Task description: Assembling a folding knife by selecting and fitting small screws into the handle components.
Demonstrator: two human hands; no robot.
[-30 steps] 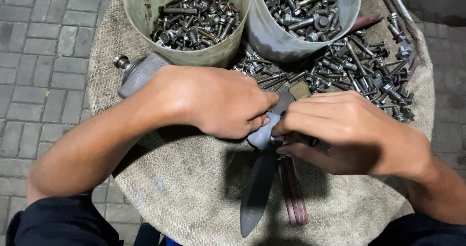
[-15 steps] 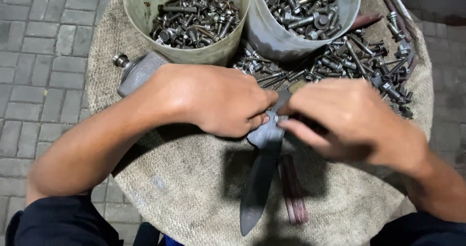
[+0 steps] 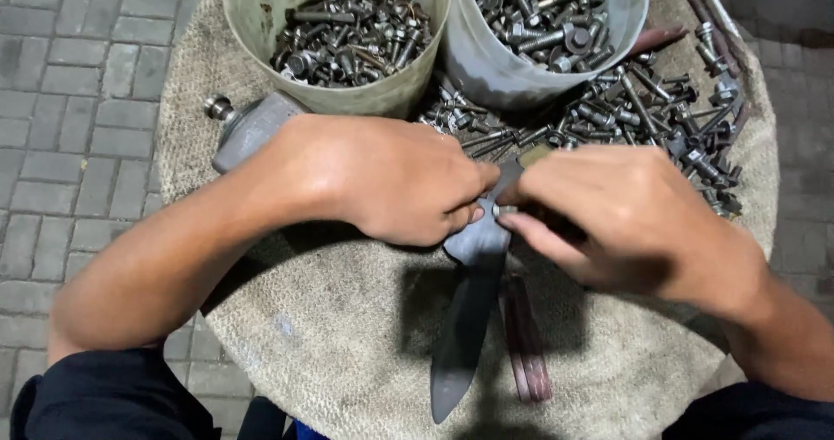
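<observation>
Two round plastic buckets stand side by side at the far edge of the burlap-covered round counter (image 3: 347, 388): the left bucket (image 3: 347, 92) and the right bucket (image 3: 512, 71), both holding steel bolts. Loose bolts (image 3: 643, 110) lie before and right of the right bucket. A grey metal cylinder (image 3: 248, 132) lies left. The long dark metal blade (image 3: 465, 327) lies mid-counter, a reddish bar (image 3: 526, 340) just right of it.

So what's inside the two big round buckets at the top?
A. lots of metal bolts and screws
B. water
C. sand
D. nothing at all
A. Both the greenish bucket and the grey bucket are filled with dark metal bolts, and more of them lie loose on the burlap cloth beside the hands.
</observation>
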